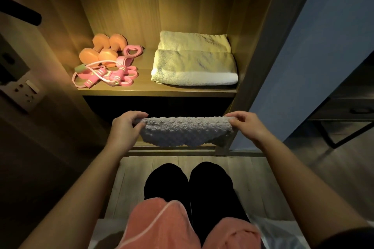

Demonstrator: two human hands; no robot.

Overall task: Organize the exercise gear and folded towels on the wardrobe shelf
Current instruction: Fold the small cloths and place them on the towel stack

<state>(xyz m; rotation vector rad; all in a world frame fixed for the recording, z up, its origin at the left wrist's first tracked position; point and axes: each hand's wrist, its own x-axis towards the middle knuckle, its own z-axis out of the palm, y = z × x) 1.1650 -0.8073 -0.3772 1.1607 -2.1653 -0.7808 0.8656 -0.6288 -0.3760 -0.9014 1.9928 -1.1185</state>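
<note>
The left hand (125,125) and the right hand (245,125) each pinched a top corner of a small grey towel (186,131), fingers curled over its upper edge and thumbs underneath. The cloth was stretched flat between them and sagged below the fingertips. It had not reached the shelf (157,92), whose front edge lay beyond and above the fingers. Beyond the left fingers, two orange dumbbells (103,50) sat together with a tangle of pink bands (107,75) just in front of them. Beyond the right fingers lay the pale folded towels (194,62), one behind the other. Most of the job looked done, with gear to one side and towels to the other. What seemed left was folding the grey towel and setting it with the pale ones, and perhaps tidying the loose bands.
</note>
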